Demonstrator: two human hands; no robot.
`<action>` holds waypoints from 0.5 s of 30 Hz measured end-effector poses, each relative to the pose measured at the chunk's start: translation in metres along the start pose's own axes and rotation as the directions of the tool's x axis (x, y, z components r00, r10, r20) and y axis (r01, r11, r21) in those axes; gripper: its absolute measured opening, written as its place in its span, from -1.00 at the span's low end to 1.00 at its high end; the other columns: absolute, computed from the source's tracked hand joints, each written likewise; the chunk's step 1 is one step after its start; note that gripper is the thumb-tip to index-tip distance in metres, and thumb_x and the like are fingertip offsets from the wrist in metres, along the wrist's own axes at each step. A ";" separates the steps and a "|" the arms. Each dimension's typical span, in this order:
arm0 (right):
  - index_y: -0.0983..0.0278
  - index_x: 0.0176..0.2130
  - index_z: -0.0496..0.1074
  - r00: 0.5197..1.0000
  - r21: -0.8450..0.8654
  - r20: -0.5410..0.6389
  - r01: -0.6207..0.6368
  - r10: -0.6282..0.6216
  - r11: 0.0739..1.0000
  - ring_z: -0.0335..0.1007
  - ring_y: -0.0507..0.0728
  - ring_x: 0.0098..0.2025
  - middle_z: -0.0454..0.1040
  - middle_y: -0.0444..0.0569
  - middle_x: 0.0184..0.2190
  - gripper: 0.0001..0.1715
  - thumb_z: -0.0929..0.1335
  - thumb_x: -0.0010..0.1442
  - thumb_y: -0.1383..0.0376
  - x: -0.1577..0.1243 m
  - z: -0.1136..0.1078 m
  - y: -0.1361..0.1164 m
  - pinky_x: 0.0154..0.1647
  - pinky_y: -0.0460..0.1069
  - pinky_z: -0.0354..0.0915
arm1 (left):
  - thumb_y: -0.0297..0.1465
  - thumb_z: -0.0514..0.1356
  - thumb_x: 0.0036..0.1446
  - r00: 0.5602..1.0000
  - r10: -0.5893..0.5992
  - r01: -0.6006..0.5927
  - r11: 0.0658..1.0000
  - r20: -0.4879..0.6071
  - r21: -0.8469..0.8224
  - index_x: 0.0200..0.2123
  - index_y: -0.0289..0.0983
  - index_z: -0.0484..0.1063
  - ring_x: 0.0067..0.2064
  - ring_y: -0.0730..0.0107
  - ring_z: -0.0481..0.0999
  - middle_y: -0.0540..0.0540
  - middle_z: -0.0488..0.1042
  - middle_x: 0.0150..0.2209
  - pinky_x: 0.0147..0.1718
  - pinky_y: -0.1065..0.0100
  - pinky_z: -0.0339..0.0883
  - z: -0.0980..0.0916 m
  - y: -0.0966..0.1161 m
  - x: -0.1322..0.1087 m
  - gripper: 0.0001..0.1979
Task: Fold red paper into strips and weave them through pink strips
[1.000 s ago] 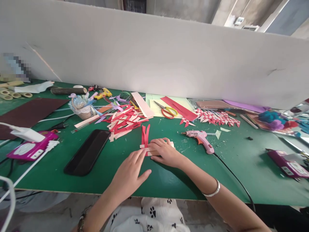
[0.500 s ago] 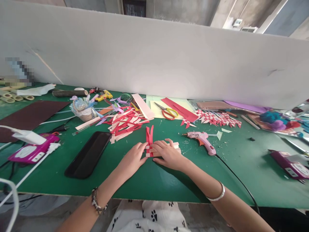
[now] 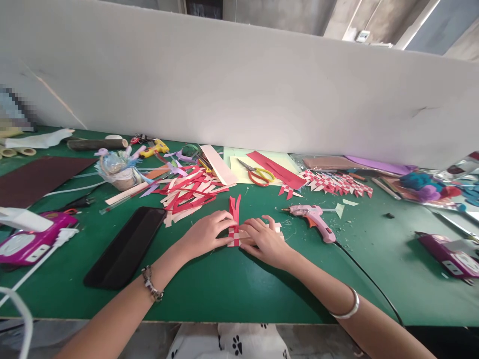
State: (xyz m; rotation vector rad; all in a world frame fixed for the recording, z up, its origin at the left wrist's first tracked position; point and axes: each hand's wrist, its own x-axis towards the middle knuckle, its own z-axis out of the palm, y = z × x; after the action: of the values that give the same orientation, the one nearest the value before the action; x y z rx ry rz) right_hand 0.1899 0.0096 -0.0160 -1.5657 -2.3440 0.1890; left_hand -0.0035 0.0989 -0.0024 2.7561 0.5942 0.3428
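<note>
Red and cream strips cross in a small checkered piece of paper weaving flat on the table, red strip ends pointing away from me. My left hand grips its left edge, thumb at the near corner and fingers bent over the top. From the other side my right hand holds the cream strips, thumb and fingers closed around them with one finger raised. The right ends of the cream strips show past the knuckles; the part under the palm is hidden.
Beyond my hands lies a heap of loose strips, with scissors on yellow paper and finished checkered pieces. A pink glue gun with a cord is at right, a black phone at left, a magenta power strip further left.
The view has shifted slightly, moving the left-side things further left. A cream strip now crosses over the red ones between my hands, and my left fingers have moved higher along the weave.
</note>
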 end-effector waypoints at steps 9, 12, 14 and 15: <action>0.20 -0.13 0.34 0.996 -0.039 -0.058 0.060 -0.062 0.997 0.30 0.09 -0.15 0.42 -0.03 -0.16 -0.80 0.21 0.26 0.27 -0.001 0.006 0.008 0.02 0.13 -0.13 | -0.17 0.03 0.20 0.996 0.054 -0.053 0.999 0.067 -0.006 -0.06 -0.17 0.39 -0.01 0.21 0.33 -0.11 0.34 -0.01 -0.06 0.21 0.24 0.011 -0.007 -0.003 -0.67; 0.17 -0.18 0.36 0.996 -0.041 -0.061 0.067 -0.069 0.997 0.30 0.07 -0.19 0.43 -0.06 -0.21 -0.80 0.19 0.28 0.27 -0.002 0.007 0.009 0.01 0.12 -0.16 | -0.19 0.02 0.21 0.996 0.053 -0.053 0.999 0.075 -0.003 -0.06 -0.18 0.38 -0.02 0.22 0.35 -0.11 0.36 -0.02 -0.07 0.22 0.24 0.011 -0.008 -0.003 -0.68; 0.16 -0.19 0.37 0.996 -0.043 -0.062 0.069 -0.072 0.997 0.30 0.06 -0.21 0.43 -0.08 -0.23 -0.80 0.18 0.29 0.26 -0.002 0.008 0.010 -0.02 0.10 -0.14 | -0.19 0.02 0.21 0.995 0.054 -0.054 0.999 0.079 -0.001 -0.07 -0.18 0.38 -0.03 0.22 0.35 -0.11 0.37 -0.03 -0.08 0.22 0.24 0.011 -0.008 -0.002 -0.69; 0.16 -0.20 0.37 0.996 -0.042 -0.063 0.067 -0.070 0.997 0.30 0.05 -0.23 0.43 -0.09 -0.24 -0.81 0.19 0.28 0.26 -0.002 0.008 0.010 -0.05 0.08 -0.13 | -0.20 0.03 0.21 0.995 0.055 -0.055 0.998 0.080 0.000 -0.07 -0.18 0.38 -0.04 0.23 0.36 -0.11 0.37 -0.04 -0.09 0.22 0.25 0.012 -0.008 -0.002 -0.69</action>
State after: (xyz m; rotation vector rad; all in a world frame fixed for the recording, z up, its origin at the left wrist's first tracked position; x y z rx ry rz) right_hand 0.1961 0.0124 -0.0267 -1.4841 -2.3612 0.0760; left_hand -0.0051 0.1026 -0.0164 2.7776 0.4999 0.2434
